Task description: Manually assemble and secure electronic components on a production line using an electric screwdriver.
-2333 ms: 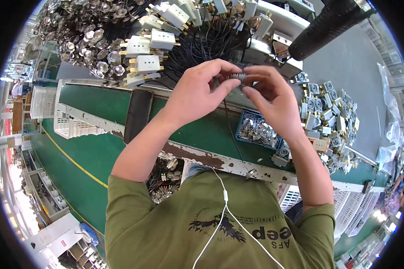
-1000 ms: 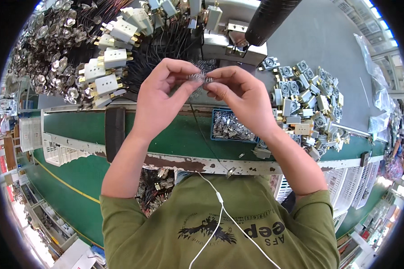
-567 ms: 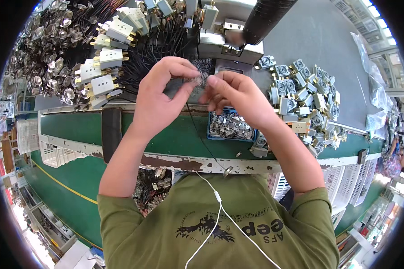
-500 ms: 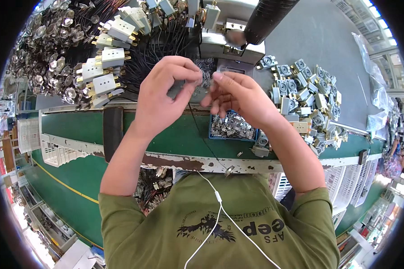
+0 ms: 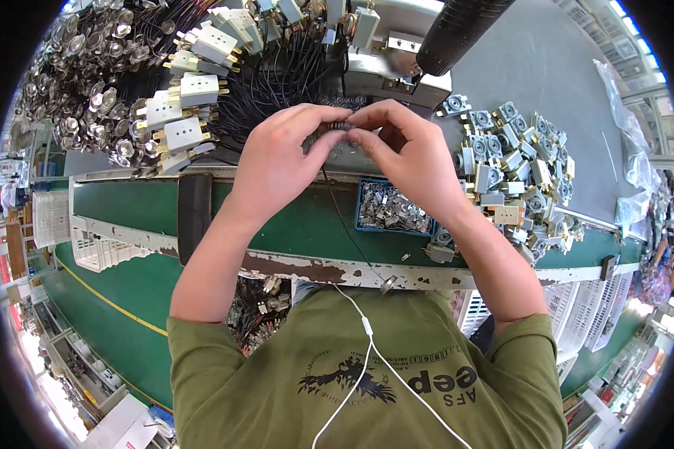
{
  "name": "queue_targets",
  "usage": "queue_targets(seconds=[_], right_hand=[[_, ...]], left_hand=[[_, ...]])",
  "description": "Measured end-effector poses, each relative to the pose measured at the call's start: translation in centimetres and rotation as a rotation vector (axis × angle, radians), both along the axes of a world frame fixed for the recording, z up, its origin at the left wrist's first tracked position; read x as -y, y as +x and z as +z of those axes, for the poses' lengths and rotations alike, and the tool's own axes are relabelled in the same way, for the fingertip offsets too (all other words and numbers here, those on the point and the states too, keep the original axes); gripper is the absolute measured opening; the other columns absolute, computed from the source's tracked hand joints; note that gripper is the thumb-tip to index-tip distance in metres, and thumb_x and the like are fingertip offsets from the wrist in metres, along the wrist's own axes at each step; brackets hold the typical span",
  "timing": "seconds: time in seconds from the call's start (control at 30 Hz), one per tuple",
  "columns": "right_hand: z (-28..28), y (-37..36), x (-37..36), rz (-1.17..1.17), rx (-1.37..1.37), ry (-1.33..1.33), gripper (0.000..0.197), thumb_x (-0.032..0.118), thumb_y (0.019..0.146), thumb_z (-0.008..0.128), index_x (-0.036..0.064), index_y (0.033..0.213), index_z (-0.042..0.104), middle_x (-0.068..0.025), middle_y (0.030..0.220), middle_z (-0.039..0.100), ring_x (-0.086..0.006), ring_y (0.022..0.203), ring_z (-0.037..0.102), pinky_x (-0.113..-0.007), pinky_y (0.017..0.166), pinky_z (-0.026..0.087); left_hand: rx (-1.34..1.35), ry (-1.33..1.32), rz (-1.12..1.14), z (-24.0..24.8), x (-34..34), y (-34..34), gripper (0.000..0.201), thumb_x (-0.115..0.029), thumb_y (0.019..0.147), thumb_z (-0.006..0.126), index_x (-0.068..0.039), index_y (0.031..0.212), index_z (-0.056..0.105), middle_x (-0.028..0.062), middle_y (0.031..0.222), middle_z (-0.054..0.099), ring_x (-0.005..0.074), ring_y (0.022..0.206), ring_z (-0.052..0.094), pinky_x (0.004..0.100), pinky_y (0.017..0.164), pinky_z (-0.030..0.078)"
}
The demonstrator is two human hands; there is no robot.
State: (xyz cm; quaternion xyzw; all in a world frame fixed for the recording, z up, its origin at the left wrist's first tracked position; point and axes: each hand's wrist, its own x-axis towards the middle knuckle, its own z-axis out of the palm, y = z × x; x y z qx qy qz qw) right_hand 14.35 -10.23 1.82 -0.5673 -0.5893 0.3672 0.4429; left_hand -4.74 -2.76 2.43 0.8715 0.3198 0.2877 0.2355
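Observation:
My left hand (image 5: 278, 161) is closed in a pinch on a thin black wire (image 5: 340, 213). The wire hangs down past the bench edge to a small round metal cap (image 5: 388, 283) in front of my shirt. My right hand (image 5: 410, 146) meets it fingertip to fingertip, its thumb and forefinger pressed together on what looks like a small dark coil spring (image 5: 340, 126). Fingers partly hide the wire's upper end. Beneath my right wrist, a blue tray (image 5: 360, 226) holds many small metal clips. Loose springs lie behind my fingers.
Grey square switch units (image 5: 518, 153) are heaped at right, and white blocks with brass tabs (image 5: 183, 135) at left beside wired metal caps (image 5: 90, 82). Behind my hands stands a metal fixture (image 5: 397, 78) under a black hose (image 5: 460, 34). A white-edged ledge (image 5: 434, 278) runs before me.
My right hand has moved left and its fingers have closed against my left fingertips. A dark spring-like piece now shows between them. The wire and cap still hang from my left hand.

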Motion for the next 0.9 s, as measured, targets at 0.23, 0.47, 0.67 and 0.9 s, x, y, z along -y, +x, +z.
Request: queue_targets(seconds=[0.23, 0.47, 0.67, 0.9], right_hand=[[0.2, -0.6, -0.1, -0.057, -0.028, -0.02, 0.018, 0.011, 0.105, 0.062, -0.002, 0.116, 0.06, -0.0053, 0.094, 0.07, -0.008, 0.085, 0.063, -0.025, 0.077, 0.053], [0.2, -0.1, 0.0, -0.115, 0.15, -0.021, 0.022, 0.008, 0.1, 0.066, -0.0017, 0.118, 0.06, -0.0073, 0.092, 0.07, -0.0106, 0.072, 0.059, -0.028, 0.067, 0.051], [-0.1, 0.0, -0.2, -0.036, 0.219, 0.199, 0.028, 0.002, 0.093, 0.072, 0.0013, 0.119, 0.062, -0.0059, 0.092, 0.07, -0.0112, 0.066, 0.055, -0.027, 0.063, 0.049], [0.1, -0.1, 0.1, 0.011, 0.142, 0.098, 0.018, 0.006, 0.099, 0.067, 0.0002, 0.113, 0.057, -0.0052, 0.093, 0.067, -0.0089, 0.068, 0.053, -0.026, 0.063, 0.047]], left_hand=[[0.001, 0.042, -0.001, 0.0, 0.1, -0.2, 0.023, -0.01, 0.09, 0.074, -0.007, 0.112, 0.074, 0.0089, 0.102, 0.074, 0.0259, 0.091, 0.07, 0.0353, 0.079, 0.056], [0.088, -0.177, 0.033, 0.3, 0.2, -0.3, 0.025, -0.014, 0.091, 0.075, -0.005, 0.115, 0.073, 0.0104, 0.1, 0.075, 0.0243, 0.084, 0.072, 0.0336, 0.074, 0.056], [0.061, -0.338, 0.031, 0.6, 0.3, -0.2, 0.031, -0.013, 0.094, 0.075, -0.007, 0.125, 0.074, 0.0075, 0.104, 0.077, 0.0111, 0.089, 0.07, 0.0272, 0.079, 0.055], [0.03, -0.278, -0.016, 1.0, 0.1, -0.6, 0.028, -0.018, 0.095, 0.074, -0.004, 0.119, 0.074, 0.0129, 0.105, 0.077, 0.0172, 0.076, 0.07, 0.0287, 0.07, 0.055]])
